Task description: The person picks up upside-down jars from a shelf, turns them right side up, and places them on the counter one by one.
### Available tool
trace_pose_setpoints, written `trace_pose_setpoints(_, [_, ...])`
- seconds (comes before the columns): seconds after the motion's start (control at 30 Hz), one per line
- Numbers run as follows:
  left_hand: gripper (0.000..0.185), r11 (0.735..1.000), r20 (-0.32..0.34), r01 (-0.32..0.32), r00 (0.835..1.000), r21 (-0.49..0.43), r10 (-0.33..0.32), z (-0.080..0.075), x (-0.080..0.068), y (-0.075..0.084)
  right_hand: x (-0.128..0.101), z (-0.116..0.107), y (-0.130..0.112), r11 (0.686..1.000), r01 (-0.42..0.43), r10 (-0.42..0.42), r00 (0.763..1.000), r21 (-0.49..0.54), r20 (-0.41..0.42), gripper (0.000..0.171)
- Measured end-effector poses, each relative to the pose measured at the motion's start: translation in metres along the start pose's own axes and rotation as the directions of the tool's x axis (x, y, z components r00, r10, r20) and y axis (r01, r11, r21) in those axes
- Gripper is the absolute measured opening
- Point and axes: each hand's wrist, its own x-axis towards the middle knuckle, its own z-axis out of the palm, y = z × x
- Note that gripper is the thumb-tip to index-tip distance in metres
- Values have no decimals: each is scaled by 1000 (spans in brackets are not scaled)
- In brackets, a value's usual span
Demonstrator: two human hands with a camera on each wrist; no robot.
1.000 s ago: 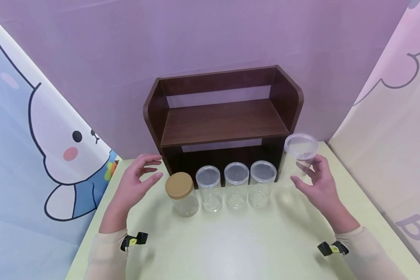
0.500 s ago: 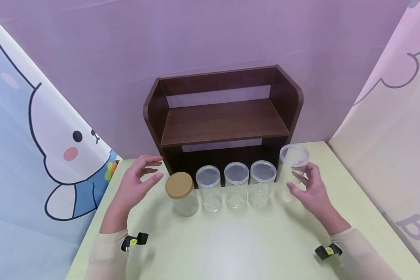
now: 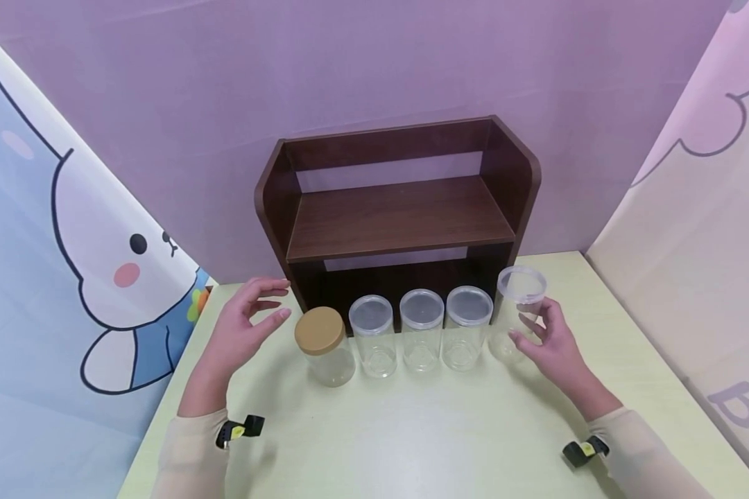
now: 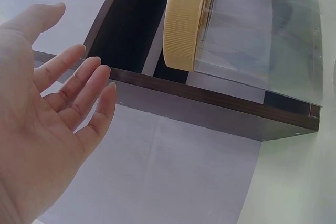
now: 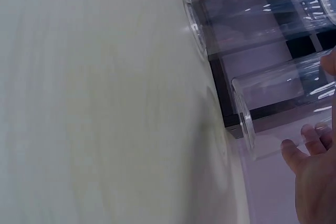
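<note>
My right hand [image 3: 552,346] grips a clear jar [image 3: 510,326] with a translucent lid, at the right end of a row of jars. In the right wrist view, the base of this jar [image 5: 278,98] looks slightly raised off the tabletop. Three similar clear jars stand in the row: one on the left [image 3: 376,339], one in the middle [image 3: 422,339] and one on the right [image 3: 467,333]. A wider jar with a tan lid [image 3: 320,331] ends the row on the left. Beside it hovers my left hand [image 3: 240,333], fingers relaxed, touching nothing.
Behind the jars stands a dark brown two-tier shelf [image 3: 406,215] on the pale table [image 3: 387,436]. A purple cloth [image 3: 374,62] hangs at the back. Printed curtains flank the table, with a cartoon rabbit [image 3: 131,277] on the left one.
My right hand has moved left and toward me with the clear jar, lowering it beside the row. My left hand and the other jars have stayed put.
</note>
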Motion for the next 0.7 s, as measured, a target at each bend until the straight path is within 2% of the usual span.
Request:
trace_pose_setpoints(0.3, [42, 1000, 0, 13, 1000, 10, -13, 0, -1, 1, -2, -1, 7, 999, 54, -54, 998, 9, 28, 70])
trace_pose_setpoints(0.7, [39, 1000, -7, 25, 1000, 10, -25, 0, -2, 1, -7, -2, 12, 1000, -18, 19, 998, -22, 62, 71])
